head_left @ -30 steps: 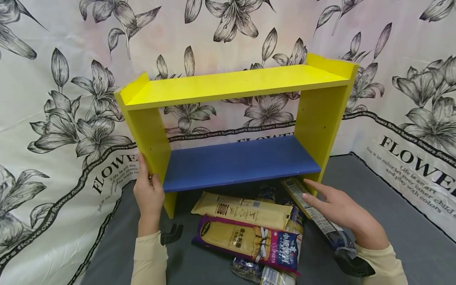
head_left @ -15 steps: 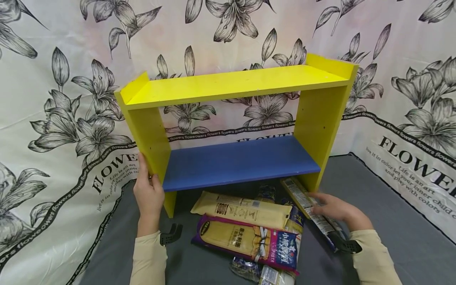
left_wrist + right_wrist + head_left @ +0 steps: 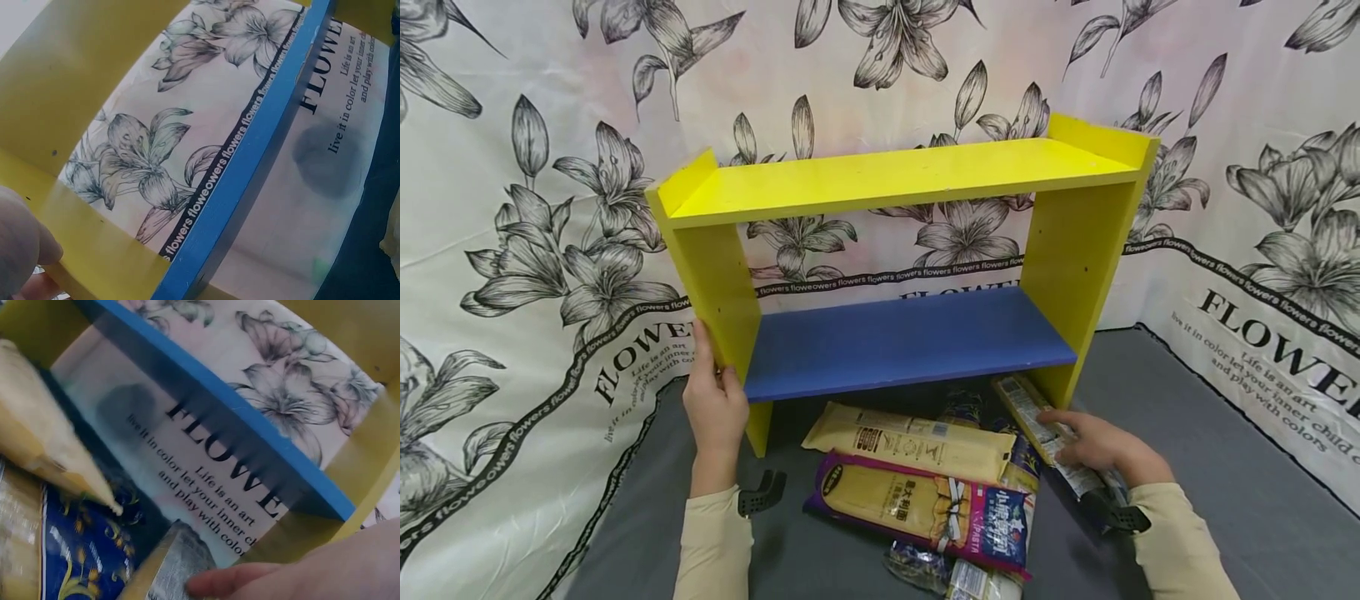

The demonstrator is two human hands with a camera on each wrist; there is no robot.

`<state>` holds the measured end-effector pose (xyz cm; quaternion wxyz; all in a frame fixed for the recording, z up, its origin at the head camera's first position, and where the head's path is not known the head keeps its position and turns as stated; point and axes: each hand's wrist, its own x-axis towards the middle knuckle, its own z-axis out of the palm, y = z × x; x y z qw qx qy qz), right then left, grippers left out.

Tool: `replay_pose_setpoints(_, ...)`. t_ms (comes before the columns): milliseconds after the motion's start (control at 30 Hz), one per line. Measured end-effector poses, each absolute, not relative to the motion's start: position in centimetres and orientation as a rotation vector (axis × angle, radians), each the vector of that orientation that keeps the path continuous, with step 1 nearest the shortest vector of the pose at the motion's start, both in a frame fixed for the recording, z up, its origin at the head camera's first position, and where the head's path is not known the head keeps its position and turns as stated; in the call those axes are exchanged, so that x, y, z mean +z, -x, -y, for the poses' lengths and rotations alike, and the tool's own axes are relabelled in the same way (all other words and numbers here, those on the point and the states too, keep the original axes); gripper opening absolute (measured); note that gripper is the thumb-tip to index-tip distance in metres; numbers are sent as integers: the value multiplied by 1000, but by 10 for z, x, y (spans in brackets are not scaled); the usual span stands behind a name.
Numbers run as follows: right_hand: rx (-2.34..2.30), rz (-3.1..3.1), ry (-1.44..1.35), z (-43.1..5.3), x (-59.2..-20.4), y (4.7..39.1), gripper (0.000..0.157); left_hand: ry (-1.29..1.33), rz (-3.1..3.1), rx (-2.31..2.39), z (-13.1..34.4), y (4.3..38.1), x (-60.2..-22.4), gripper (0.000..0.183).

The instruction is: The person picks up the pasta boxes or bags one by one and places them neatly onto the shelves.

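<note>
My left hand (image 3: 715,412) grips the left side panel of a small bookshelf (image 3: 895,179), yellow with a blue lower board. In the left wrist view the thumb (image 3: 47,247) lies over the panel's front edge. My right hand (image 3: 1105,446) holds a long, narrow pasta package (image 3: 1026,408) by the shelf's right foot, thumb and fingers on it; the far fingertips are hidden. In the right wrist view a finger (image 3: 219,581) touches this package's silvery label. Left of it lie a plain-backed pasta bag (image 3: 910,437) and a purple-edged pasta bag (image 3: 917,508).
More blue-and-clear packages (image 3: 921,567) lie partly under the purple-edged bag. Behind the shelf hangs a white cloth (image 3: 550,208) printed with flowers and lettering. A dark grey surface (image 3: 1217,417) lies beneath everything. Both wrists wear black straps.
My right hand has come down and leftward onto the long package, its fingers closing from a more spread pose. The left hand and shelf have stayed in place.
</note>
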<state>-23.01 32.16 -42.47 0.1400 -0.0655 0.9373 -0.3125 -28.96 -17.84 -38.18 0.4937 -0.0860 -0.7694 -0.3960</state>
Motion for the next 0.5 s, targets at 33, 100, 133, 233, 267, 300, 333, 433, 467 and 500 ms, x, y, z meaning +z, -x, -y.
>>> replay_pose_setpoints(33, -927, -2691, 157, -321, -426, 231, 66, 208, 1864, -957, 178, 290, -382, 70)
replay_pose_setpoints(100, -956, -2665, 133, -321, -429, 232, 71, 207, 1864, -946, 179, 290, -382, 70)
replay_pose_setpoints(133, -955, -2655, 132, -321, -431, 233, 73, 208, 1865, -943, 179, 290, -382, 70)
replay_pose_setpoints(233, -979, -2609, 141, -324, -433, 234, 77, 213, 1869, -930, 179, 290, -382, 71)
replay_pose_setpoints(267, -987, -2592, 168, -326, -433, 234, 77, 212, 1870, -928, 179, 290, -383, 71)
replay_pose_setpoints(300, -999, -2575, 184, -328, -433, 235, 78, 212, 1870, -926, 180, 290, -383, 71)
replay_pose_setpoints(333, -1008, -2557, 198, -330, -432, 236, 77, 213, 1871, -925, 180, 290, -383, 71)
replay_pose_setpoints(433, -1026, -2524, 254, -337, -431, 240, 77, 206, 1872, -922, 180, 289, -384, 71)
replay_pose_setpoints(467, -1029, -2517, 271, -339, -431, 241, 77, 206, 1871, -923, 180, 289, -384, 71)
replay_pose_setpoints(500, -1023, -2520, 292, -342, -430, 244, 77, 206, 1868, -921, 179, 289, -383, 71)
